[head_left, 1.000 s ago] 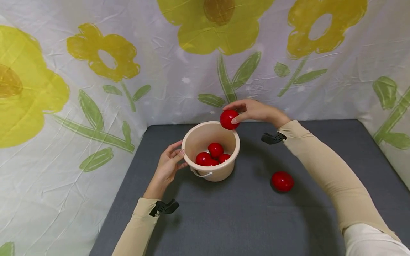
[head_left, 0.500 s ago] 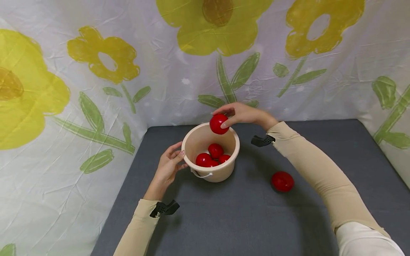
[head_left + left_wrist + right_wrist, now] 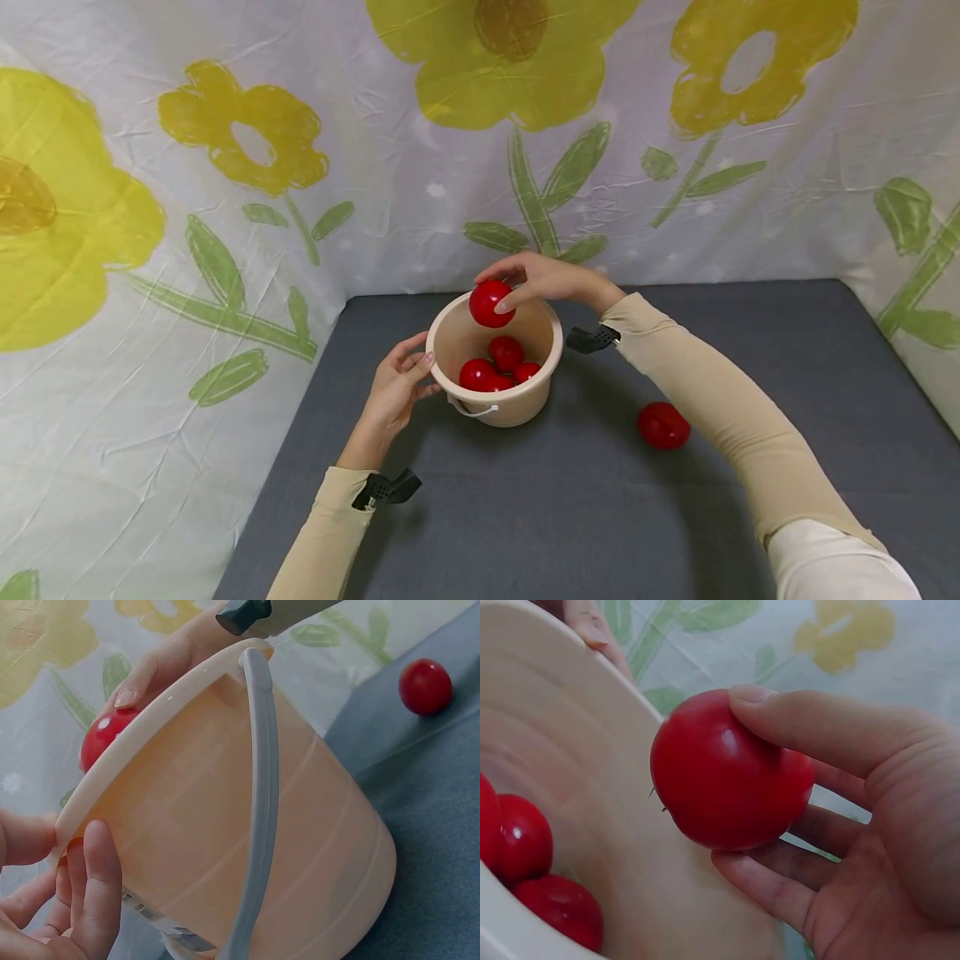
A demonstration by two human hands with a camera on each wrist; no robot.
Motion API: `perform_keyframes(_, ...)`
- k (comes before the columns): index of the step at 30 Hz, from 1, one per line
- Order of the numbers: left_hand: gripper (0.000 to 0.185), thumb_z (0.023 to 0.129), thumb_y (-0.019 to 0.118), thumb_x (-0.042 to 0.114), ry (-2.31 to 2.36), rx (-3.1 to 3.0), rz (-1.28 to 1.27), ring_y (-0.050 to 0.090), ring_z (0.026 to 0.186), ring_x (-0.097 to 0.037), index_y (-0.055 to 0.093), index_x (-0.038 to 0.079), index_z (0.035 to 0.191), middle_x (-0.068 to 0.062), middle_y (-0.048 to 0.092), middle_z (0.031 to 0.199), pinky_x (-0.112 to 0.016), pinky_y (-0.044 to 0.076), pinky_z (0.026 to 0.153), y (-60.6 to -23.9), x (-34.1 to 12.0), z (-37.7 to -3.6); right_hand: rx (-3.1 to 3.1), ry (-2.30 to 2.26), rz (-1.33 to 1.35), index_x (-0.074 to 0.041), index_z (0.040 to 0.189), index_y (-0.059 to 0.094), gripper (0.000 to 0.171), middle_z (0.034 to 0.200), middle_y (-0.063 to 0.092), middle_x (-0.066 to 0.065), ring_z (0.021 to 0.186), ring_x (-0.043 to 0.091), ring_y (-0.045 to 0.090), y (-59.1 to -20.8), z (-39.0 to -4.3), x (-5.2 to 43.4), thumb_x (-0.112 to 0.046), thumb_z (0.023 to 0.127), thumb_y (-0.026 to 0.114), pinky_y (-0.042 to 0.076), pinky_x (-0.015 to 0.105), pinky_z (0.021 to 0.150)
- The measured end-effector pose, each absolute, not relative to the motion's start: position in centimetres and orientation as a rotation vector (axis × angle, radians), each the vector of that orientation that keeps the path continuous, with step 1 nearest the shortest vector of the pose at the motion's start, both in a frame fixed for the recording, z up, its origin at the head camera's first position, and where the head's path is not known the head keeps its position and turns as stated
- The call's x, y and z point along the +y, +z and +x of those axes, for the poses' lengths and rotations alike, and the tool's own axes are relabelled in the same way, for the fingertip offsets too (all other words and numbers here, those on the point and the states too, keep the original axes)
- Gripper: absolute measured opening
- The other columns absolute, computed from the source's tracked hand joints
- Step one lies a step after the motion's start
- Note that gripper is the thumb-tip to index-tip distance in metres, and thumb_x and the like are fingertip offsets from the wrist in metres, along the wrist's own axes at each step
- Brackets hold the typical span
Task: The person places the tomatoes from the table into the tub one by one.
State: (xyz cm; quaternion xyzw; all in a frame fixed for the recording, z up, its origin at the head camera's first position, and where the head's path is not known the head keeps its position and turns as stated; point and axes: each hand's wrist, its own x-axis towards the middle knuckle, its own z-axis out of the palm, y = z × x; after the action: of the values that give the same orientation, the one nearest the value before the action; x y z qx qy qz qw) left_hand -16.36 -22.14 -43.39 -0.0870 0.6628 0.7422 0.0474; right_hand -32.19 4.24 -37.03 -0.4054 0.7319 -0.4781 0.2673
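A beige plastic bucket [image 3: 510, 400] stands on the grey table [image 3: 570, 517]; several red tomatoes [image 3: 495, 371] lie inside. My right hand [image 3: 543, 279] holds another red tomato [image 3: 489, 303] above the bucket's far rim, thumb and fingers curled around it [image 3: 727, 776]. My left hand [image 3: 393, 387] holds the bucket's left side, fingertips [image 3: 97, 877] at its rim [image 3: 157, 724]. The bucket's grey handle [image 3: 259, 795] hangs down its wall.
One more red tomato [image 3: 663, 425] lies on the table right of the bucket, also seen far off [image 3: 424, 685]. A white cloth with yellow flowers [image 3: 480, 142] walls in the back and both sides of the table.
My right hand has carried the tomato leftward and a little lower, from outside the bucket's right rim to over its opening. The left hand and bucket have stayed put.
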Motion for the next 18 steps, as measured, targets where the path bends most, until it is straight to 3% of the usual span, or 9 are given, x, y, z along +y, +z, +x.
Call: perform_keyframes(18, 0.049, 0.099, 0.058, 0.006, 2.259, 2.027, -0.289, 0.062, 0.072, -0.008, 0.044, 0.011, 0.145, 0.002, 0.062, 0.095, -0.025, 0.056, 0.061, -43.3, -22.0, -16.2, 1.922, -1.242, -1.096, -0.004, 0.14, 0.053, 0.056, 0.136, 0.059, 0.013, 0.117, 0.025, 0.062, -38.1, -31.2, 2.1, -0.009, 0.088, 0.072, 0.053, 0.036, 0.099)
